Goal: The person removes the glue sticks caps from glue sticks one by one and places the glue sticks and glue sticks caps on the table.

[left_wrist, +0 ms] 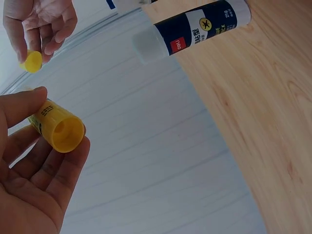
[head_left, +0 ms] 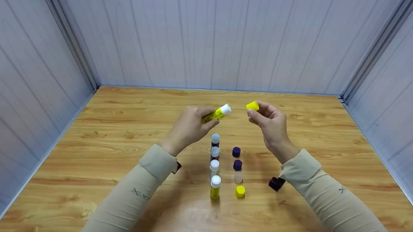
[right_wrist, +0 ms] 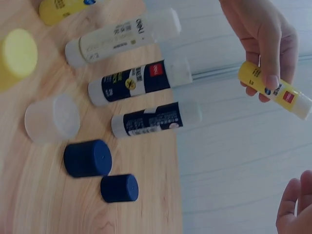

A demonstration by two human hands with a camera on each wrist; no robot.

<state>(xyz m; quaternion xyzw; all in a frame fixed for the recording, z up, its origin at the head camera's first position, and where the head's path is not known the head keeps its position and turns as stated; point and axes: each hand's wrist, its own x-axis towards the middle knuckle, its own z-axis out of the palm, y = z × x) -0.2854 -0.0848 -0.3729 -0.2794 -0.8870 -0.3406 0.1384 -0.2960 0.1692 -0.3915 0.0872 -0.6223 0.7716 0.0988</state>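
Above the table, my left hand (head_left: 190,126) grips a yellow glue stick (head_left: 217,114) between thumb and fingers, its white end uncapped and tilted up to the right. My right hand (head_left: 275,128) pinches a yellow cap (head_left: 252,106) a short gap away from that end. In the left wrist view the glue stick's hollow yellow base (left_wrist: 68,134) faces the camera. Below the hands stands a row of uncapped glue sticks: a yellow one (head_left: 215,191) nearest, then a whitish one (right_wrist: 122,39) and two dark blue ones (right_wrist: 141,80).
Right of the row, loose caps line up on the wooden table (head_left: 116,142): a yellow cap (head_left: 240,191), a translucent cap (head_left: 238,177) and two dark blue caps (head_left: 237,165). A small black block (head_left: 276,183) shows beside the right cuff. Pale panel walls (head_left: 212,39) border the back and sides.
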